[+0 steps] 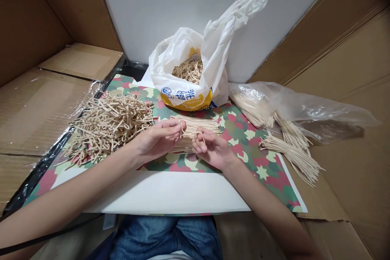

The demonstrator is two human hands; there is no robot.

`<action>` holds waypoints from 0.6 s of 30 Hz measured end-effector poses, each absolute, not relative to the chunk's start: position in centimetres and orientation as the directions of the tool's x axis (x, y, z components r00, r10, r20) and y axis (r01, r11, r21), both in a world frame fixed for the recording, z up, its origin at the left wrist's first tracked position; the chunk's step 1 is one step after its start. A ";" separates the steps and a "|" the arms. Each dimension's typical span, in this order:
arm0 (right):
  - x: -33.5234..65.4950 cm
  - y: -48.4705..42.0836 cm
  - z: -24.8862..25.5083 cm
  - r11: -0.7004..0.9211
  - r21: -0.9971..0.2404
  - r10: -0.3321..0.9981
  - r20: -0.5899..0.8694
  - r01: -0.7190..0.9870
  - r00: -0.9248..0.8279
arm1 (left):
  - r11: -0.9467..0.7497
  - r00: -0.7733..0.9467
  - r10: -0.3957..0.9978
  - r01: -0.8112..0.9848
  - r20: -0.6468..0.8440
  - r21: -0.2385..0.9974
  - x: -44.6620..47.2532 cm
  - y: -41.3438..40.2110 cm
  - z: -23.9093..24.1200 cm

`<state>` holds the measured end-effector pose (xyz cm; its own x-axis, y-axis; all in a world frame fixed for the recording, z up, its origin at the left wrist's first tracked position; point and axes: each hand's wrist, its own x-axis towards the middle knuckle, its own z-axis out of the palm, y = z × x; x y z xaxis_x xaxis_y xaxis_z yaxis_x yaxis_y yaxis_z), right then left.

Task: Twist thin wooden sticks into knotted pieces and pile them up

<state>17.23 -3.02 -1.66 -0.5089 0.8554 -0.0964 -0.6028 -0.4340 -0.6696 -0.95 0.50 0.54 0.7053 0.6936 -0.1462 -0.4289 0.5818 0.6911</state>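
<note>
Both the left hand (pixel 160 139) and right hand (pixel 211 148) clamp a stick bundle (pixel 198 126) mid-scene; a far white bag (pixel 179 46) holds loops (pixel 187 71), a clear bag (pixel 319 109) right holds sticks (pixel 254 110)

a makeshift handwork corner, more a home piecework spot than a proper workshop. flattened cardboard sheets (pixel 350 61) lean in on both sides of a plain white wall (pixel 170 4). a camouflage-print mat (pixel 243 130) serves as the work surface, with a white board (pixel 170 191) at its near edge above a lap in jeans (pixel 164 235). stock lies in bulk: a heap of beige loops (pixel 106 124), more in a shopping bag (pixel 189 69), loose sticks (pixel 198 128) in a flat row, and tied bundles (pixel 289 146) by a clear plastic bag (pixel 304 105).
</note>
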 end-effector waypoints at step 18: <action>18.9 -2.8 -0.5 -0.591 -0.611 0.751 -0.179 -0.526 -0.636 | 0.635 0.808 0.561 -0.280 -0.181 0.720 -1.1 0.5 0.3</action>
<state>18.95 -2.75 -0.45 -0.6356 0.7509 -0.1791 -0.5260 -0.5911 -0.6115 -1.06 0.54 0.30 0.8076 0.5612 -0.1811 -0.2801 0.6353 0.7197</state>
